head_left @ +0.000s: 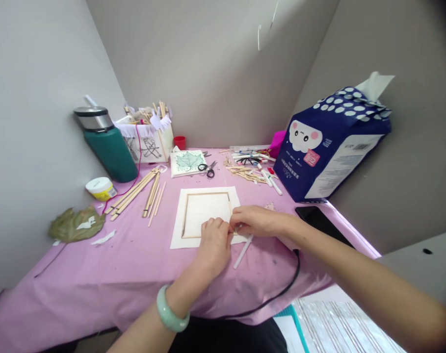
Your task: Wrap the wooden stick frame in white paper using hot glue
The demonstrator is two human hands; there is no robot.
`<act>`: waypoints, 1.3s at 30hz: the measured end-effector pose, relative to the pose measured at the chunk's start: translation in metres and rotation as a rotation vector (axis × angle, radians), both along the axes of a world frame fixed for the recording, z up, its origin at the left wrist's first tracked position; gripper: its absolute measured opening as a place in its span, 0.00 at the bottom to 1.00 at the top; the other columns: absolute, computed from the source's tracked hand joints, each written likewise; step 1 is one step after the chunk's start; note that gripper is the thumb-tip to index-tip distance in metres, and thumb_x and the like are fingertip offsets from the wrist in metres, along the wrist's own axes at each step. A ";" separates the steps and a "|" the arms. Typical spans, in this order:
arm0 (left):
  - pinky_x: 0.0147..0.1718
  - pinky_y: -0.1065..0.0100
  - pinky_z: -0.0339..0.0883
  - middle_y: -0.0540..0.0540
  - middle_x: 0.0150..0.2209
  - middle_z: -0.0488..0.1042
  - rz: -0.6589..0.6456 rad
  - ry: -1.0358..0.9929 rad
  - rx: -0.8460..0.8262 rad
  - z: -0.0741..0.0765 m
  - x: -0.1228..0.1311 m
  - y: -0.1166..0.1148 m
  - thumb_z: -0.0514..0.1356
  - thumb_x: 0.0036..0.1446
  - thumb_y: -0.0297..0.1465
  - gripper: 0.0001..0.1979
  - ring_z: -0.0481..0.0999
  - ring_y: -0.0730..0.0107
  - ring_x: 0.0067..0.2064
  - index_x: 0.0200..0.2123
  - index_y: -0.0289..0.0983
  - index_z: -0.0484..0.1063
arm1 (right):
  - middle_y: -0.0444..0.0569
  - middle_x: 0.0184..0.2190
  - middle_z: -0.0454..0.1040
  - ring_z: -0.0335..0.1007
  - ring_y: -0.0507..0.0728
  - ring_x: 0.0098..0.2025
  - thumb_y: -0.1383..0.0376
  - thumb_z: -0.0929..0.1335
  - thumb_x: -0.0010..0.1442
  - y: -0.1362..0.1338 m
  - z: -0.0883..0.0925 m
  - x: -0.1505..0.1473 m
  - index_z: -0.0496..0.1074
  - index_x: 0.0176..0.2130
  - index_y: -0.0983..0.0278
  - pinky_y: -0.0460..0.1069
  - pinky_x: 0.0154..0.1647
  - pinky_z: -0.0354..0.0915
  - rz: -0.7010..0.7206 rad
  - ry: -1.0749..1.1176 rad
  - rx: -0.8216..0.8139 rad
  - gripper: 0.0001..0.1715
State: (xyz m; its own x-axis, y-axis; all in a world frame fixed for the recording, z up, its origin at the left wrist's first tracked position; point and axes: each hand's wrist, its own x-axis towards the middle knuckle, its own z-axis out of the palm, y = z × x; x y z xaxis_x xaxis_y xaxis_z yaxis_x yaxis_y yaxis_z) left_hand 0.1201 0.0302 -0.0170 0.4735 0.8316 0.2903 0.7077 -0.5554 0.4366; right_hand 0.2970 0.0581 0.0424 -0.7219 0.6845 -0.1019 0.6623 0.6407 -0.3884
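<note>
A square frame of thin wooden sticks (208,193) lies on a sheet of white paper (176,230) on the table. Over its near right corner my left hand (216,244) rests with curled fingers, closed at the near stick. My right hand (255,220) meets it there from the right, fingers pinched together at the same corner. The fingers hide the corner itself. Just below my right hand lies a slim white stick (243,252), apart from the frame. Under my right forearm a white object with a black cord (298,267) is mostly covered.
Wooden sticks (134,192), a dry leaf (73,225), a white-lidded jar (100,188) and a green bottle (110,149) stand or lie left. Scissors (208,169) and a leaf picture (188,162) are behind. A blue tissue pack (318,162) and phone (324,225) sit right.
</note>
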 end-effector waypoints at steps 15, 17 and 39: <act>0.44 0.58 0.58 0.46 0.36 0.69 -0.001 0.026 -0.024 0.001 0.000 0.000 0.53 0.59 0.24 0.06 0.66 0.60 0.41 0.34 0.38 0.69 | 0.42 0.31 0.64 0.61 0.50 0.32 0.70 0.68 0.55 0.022 -0.016 0.009 0.72 0.34 0.61 0.44 0.33 0.57 0.163 0.033 -0.027 0.05; 0.44 0.58 0.58 0.46 0.35 0.69 -0.002 0.029 -0.025 0.002 0.001 0.001 0.53 0.59 0.24 0.06 0.66 0.60 0.41 0.34 0.38 0.69 | 0.42 0.31 0.63 0.61 0.50 0.32 0.69 0.68 0.56 0.024 -0.019 0.009 0.72 0.34 0.61 0.44 0.33 0.56 0.174 0.037 -0.027 0.04; 0.44 0.59 0.58 0.46 0.35 0.69 0.000 0.039 -0.030 0.003 0.000 0.000 0.53 0.59 0.24 0.05 0.66 0.61 0.42 0.33 0.38 0.68 | 0.42 0.31 0.62 0.59 0.50 0.32 0.68 0.67 0.59 0.026 -0.015 0.010 0.73 0.34 0.61 0.44 0.34 0.56 0.203 0.015 -0.055 0.03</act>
